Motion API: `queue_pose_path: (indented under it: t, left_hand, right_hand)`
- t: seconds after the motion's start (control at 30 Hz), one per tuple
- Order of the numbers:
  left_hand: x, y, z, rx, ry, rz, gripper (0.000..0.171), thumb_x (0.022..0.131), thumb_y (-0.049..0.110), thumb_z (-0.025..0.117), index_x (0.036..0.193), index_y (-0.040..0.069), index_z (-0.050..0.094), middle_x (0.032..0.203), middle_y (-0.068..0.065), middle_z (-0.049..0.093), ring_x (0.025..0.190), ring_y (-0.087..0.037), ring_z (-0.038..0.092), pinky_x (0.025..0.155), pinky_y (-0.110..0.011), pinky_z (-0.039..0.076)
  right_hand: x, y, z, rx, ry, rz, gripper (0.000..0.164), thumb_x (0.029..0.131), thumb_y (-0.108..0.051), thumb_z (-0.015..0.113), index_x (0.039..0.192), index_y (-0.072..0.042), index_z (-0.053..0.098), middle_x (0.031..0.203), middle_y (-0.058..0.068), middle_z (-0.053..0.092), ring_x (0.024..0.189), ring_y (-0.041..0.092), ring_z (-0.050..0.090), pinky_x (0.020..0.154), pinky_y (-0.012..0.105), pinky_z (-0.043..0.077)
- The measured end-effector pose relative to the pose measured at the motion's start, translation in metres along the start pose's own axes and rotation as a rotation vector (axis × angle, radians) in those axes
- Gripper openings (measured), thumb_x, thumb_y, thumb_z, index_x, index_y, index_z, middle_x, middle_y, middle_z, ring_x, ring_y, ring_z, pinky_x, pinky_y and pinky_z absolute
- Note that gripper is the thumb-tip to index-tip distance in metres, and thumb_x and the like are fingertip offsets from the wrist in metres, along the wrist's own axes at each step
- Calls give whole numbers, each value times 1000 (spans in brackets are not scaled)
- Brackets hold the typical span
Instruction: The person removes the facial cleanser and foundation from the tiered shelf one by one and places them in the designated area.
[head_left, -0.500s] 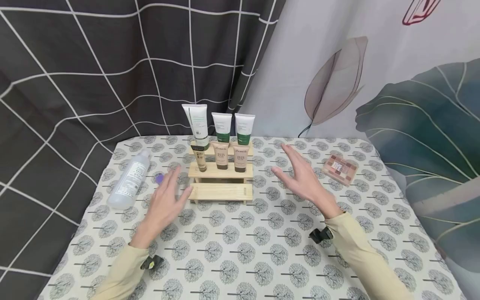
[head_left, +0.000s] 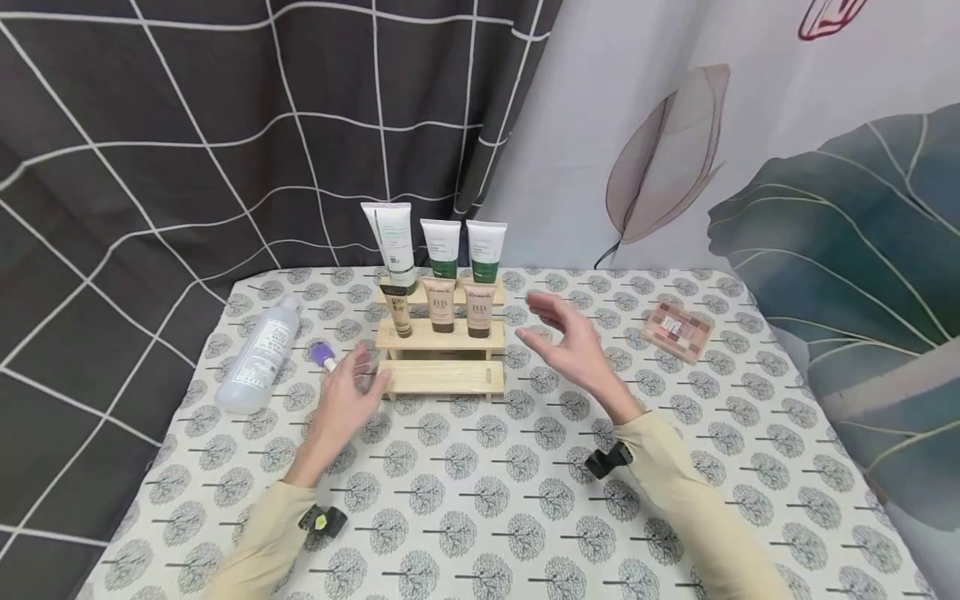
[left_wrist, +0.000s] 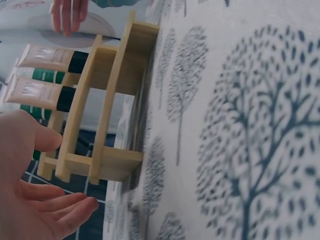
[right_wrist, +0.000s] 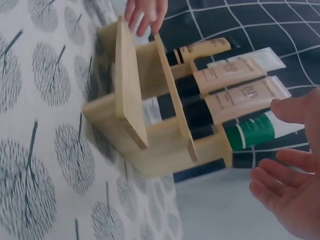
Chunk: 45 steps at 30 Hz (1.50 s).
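Observation:
A three-step wooden rack stands on the table with tubes on its upper two steps. Its top step holds a large white tube and two white-and-green tubes. On the middle step are a small gold tube and two beige BB cream tubes; the lowest step is bare. Beside the rack's left end is my left hand, fingers loosely spread and holding nothing; whether its thumb touches the wood I cannot tell. My right hand hovers right of the rack, fingers relaxed, gripping nothing.
A clear bottle with a white label lies at the left. Just beyond my left fingers is a small purple-headed item with a white handle. An eyeshadow palette lies at the right. Curtains hang behind the table.
Both hands have moved inward toward the rack, the right one leftward and the left one slightly rightward. More of the purple-headed item now shows. The tubes stay on their steps.

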<state>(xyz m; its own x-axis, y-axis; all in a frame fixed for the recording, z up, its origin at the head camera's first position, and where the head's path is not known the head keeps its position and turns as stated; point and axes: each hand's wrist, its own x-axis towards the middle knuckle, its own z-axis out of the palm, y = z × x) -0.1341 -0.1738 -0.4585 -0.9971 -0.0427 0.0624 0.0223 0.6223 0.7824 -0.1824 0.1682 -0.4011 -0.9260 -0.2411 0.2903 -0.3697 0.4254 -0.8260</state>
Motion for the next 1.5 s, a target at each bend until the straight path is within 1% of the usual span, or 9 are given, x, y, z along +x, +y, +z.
queue_pose_path:
  t: [0.2,0.43,0.6,0.73,0.9,1.03,1.23,1.4,1.5]
  left_hand:
    - [4,-3,7,22,20,-16,70,95,24,69,151,-4,38,141,-28,55,119,-44,63,101,-54,55]
    - [6,-6,16,11,3,-43,70,95,24,69,150,-7,38,136,-30,58,115,-44,66,99,-50,58]
    - [4,-11,18,12,27,-44,68,95,24,70,149,-5,41,129,-29,62,108,-41,68,95,-48,59]
    - [1,-12,20,-1,33,-52,66,95,23,70,148,-4,43,126,-28,64,105,-40,69,93,-47,61]
    - [1,-11,22,-15,48,-42,63,94,22,71,145,-5,46,120,-29,66,101,-40,70,91,-47,61]
    - [3,-11,24,-26,47,-45,60,94,21,72,141,-8,49,117,-30,67,100,-39,69,89,-46,62]
    - [4,-10,23,-28,54,-54,54,93,23,73,134,-7,55,109,-28,70,95,-36,70,81,-42,63]
    - [2,-10,23,-45,43,-96,52,93,25,73,132,-4,56,106,-25,71,92,-33,71,75,-35,63]
    - [1,-9,23,-52,33,-114,52,93,27,74,132,-3,57,106,-23,72,92,-31,71,74,-32,63]
  right_hand:
    - [10,5,22,84,-21,43,58,89,-13,77,140,1,52,141,21,59,131,34,58,116,41,46]
    - [11,10,41,225,-22,114,54,89,-7,76,137,3,53,140,21,59,132,34,57,116,40,46]
    - [17,18,58,258,-4,104,52,88,-9,78,134,2,56,135,20,62,126,33,61,112,36,50]
    - [20,21,67,232,7,82,50,86,-8,80,130,4,58,129,22,66,118,34,66,106,37,54]
    - [23,22,69,191,34,76,41,86,-5,78,123,4,62,117,23,70,103,35,72,97,44,59]
    - [25,22,68,168,50,93,36,87,-4,77,119,3,63,113,22,72,99,34,72,92,41,61]
    - [24,24,66,193,68,85,34,87,-2,76,118,4,63,114,23,71,102,34,71,93,34,61]
    - [18,30,62,207,90,70,32,88,-2,76,117,6,64,113,25,70,103,35,70,94,31,61]
    - [13,32,57,206,103,76,32,88,-2,75,117,6,64,113,24,70,103,35,70,94,29,60]
